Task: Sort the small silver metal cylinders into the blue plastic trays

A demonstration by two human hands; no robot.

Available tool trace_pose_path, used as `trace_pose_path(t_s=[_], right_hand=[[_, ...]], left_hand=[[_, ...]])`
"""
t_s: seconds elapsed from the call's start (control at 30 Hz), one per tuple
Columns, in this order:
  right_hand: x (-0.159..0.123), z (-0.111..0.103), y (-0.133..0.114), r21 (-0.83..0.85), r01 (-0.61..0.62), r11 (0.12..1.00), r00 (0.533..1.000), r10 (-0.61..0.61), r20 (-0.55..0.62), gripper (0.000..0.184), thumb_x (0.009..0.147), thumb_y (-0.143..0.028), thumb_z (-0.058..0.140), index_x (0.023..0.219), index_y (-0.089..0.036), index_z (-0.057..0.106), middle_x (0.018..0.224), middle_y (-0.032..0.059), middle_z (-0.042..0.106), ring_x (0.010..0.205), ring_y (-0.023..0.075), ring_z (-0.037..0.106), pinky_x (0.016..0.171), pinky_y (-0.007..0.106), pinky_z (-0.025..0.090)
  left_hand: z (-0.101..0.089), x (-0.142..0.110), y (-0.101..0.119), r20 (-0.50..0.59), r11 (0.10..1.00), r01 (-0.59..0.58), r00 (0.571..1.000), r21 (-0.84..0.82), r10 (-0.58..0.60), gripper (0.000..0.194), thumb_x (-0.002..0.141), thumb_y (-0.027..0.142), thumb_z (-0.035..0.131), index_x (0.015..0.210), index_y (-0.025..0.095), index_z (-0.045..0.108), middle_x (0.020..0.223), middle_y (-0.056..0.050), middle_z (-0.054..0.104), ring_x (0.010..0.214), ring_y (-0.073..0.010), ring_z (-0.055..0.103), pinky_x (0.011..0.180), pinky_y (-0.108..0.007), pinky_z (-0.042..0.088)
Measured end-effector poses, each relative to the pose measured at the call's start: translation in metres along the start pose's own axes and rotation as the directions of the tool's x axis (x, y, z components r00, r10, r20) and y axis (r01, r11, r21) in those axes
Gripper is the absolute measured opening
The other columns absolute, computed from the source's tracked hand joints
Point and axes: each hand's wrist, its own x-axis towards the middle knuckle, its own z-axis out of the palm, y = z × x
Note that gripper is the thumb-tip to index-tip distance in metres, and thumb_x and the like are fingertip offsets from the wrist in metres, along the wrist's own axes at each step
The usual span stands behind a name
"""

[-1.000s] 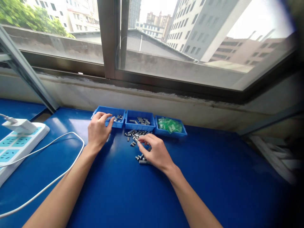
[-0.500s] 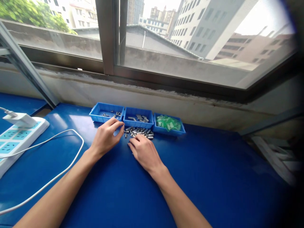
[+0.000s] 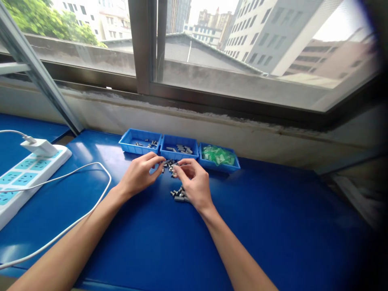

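Observation:
My left hand (image 3: 142, 173) is at the left edge of a loose pile of screws and metal standoffs (image 3: 169, 165). Its thumb and forefinger come together in a pinch; whatever is between them is too small to make out. At the right side of the same pile, my right hand (image 3: 195, 182) has its thumb and fingertips bent together over the pieces, and they hide what they grip. Just below, partly behind this hand, a smaller group of screws and standoffs (image 3: 180, 195) lies on the blue table (image 3: 169, 246).
Behind the pile stand three blue bins in a row: one with screws (image 3: 141, 149), one with standoffs (image 3: 178, 155), and one with green packets (image 3: 218, 157). A white power strip (image 3: 45, 165) with a charger and cable (image 3: 103, 194) lies left. A window wall rises behind.
My right hand has lifted and turned at the pile. A small group of screws and standoffs now lies nearer me, apart from the rest. My left hand keeps its pinch.

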Motion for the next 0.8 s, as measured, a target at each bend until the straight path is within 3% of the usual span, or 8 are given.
trace_pose_path(t_s=[0.13, 0.23, 0.33, 0.43, 0.57, 0.8], right_hand=[[0.006, -0.001, 0.002, 0.395, -0.208, 0.895, 0.973, 0.229, -0.007, 0.036, 0.074, -0.046, 0.08, 0.085, -0.02, 0.057, 0.072, 0.0021, 0.074, 0.061, 0.0168, 0.071, 0.06, 0.027, 0.057], [0.009, -0.002, 0.004, 0.515, -0.273, 0.813, 0.953, 0.302, 0.029, 0.039, 0.069, -0.044, 0.084, 0.088, -0.019, 0.062, 0.073, 0.0013, 0.074, 0.059, 0.0137, 0.069, 0.061, 0.025, 0.057], [0.009, -0.001, 0.005, 0.512, -0.269, 0.816, 0.957, 0.286, 0.047, 0.035, 0.07, -0.043, 0.084, 0.088, -0.017, 0.068, 0.073, 0.0011, 0.073, 0.058, 0.0119, 0.067, 0.063, 0.025, 0.056], [0.008, 0.0, 0.006, 0.442, -0.224, 0.869, 0.973, 0.225, 0.05, 0.031, 0.075, -0.043, 0.08, 0.086, -0.016, 0.07, 0.071, 0.0016, 0.072, 0.058, 0.0121, 0.066, 0.062, 0.025, 0.055], [0.005, 0.001, 0.003, 0.348, -0.14, 0.927, 0.99, 0.13, 0.053, 0.032, 0.078, -0.044, 0.077, 0.09, -0.019, 0.061, 0.067, -0.0014, 0.07, 0.057, 0.0135, 0.066, 0.06, 0.026, 0.054], [0.002, 0.002, 0.001, 0.326, -0.066, 0.943, 0.996, 0.04, 0.086, 0.038, 0.081, -0.042, 0.076, 0.093, -0.024, 0.045, 0.061, -0.0073, 0.065, 0.053, 0.0122, 0.063, 0.057, 0.024, 0.052]], left_hand=[[0.002, 0.001, 0.005, -0.026, 0.997, 0.023, 0.999, -0.077, -0.025, 0.025, 0.094, 0.027, 0.055, 0.114, 0.022, 0.069, 0.088, -0.004, 0.068, 0.073, -0.0136, 0.062, 0.07, -0.026, 0.05], [0.004, 0.002, 0.011, -0.003, 0.965, 0.095, 0.995, -0.245, -0.099, 0.027, 0.093, 0.028, 0.058, 0.116, 0.02, 0.069, 0.087, -0.004, 0.069, 0.074, -0.0139, 0.062, 0.069, -0.026, 0.051], [0.006, 0.003, 0.017, 0.088, 0.856, 0.205, 0.979, -0.474, -0.185, 0.032, 0.092, 0.031, 0.06, 0.121, 0.019, 0.066, 0.1, -0.007, 0.072, 0.087, -0.0164, 0.067, 0.077, -0.027, 0.055], [0.007, 0.003, 0.021, 0.178, 0.756, 0.267, 0.964, -0.598, -0.2, 0.036, 0.091, 0.033, 0.063, 0.124, 0.019, 0.065, 0.105, -0.007, 0.073, 0.094, -0.0185, 0.069, 0.084, -0.029, 0.056], [0.008, 0.003, 0.024, 0.201, 0.708, 0.285, 0.958, -0.646, -0.203, 0.032, 0.088, 0.035, 0.068, 0.114, 0.017, 0.069, 0.1, -0.008, 0.074, 0.09, -0.0194, 0.07, 0.084, -0.031, 0.058], [0.007, 0.003, 0.024, 0.217, 0.671, 0.296, 0.955, -0.68, -0.201, 0.025, 0.084, 0.034, 0.072, 0.098, 0.014, 0.072, 0.095, -0.008, 0.076, 0.084, -0.0197, 0.072, 0.081, -0.031, 0.059]])
